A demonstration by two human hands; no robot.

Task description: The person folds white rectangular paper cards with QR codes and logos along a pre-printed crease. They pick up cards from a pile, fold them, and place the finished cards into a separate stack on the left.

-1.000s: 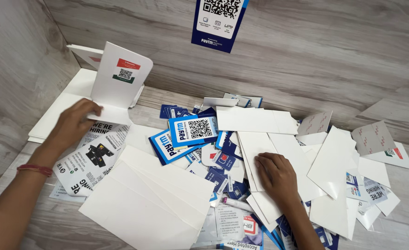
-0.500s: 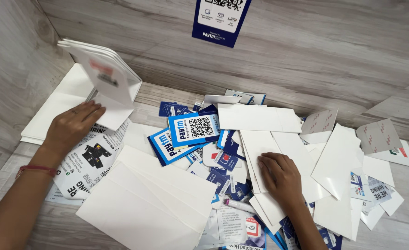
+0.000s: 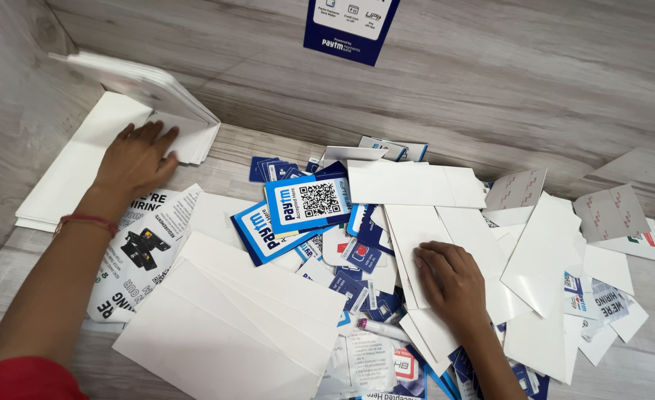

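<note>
My left hand [image 3: 136,158] lies flat, fingers spread, against the base of a stack of folded white cards [image 3: 146,92] that leans on the wall at the far left. My right hand [image 3: 455,280] rests palm down on a white card [image 3: 416,237] in the middle of a loose heap of white cards and blue-and-white code cards [image 3: 305,204]. Its fingers are curled on the card's surface, and whether they grip it is unclear.
A fan of large white sheets [image 3: 231,326] lies in front. A printed flyer [image 3: 146,248] lies under my left forearm. Flat white boards [image 3: 68,174] sit along the left wall. A blue sign [image 3: 349,30] hangs on the back wall. More white cards [image 3: 549,259] spread right.
The folded card that stood upright at the left has been tipped back onto the leaning stack. My left hand moved up and back with it. My right hand stayed put.
</note>
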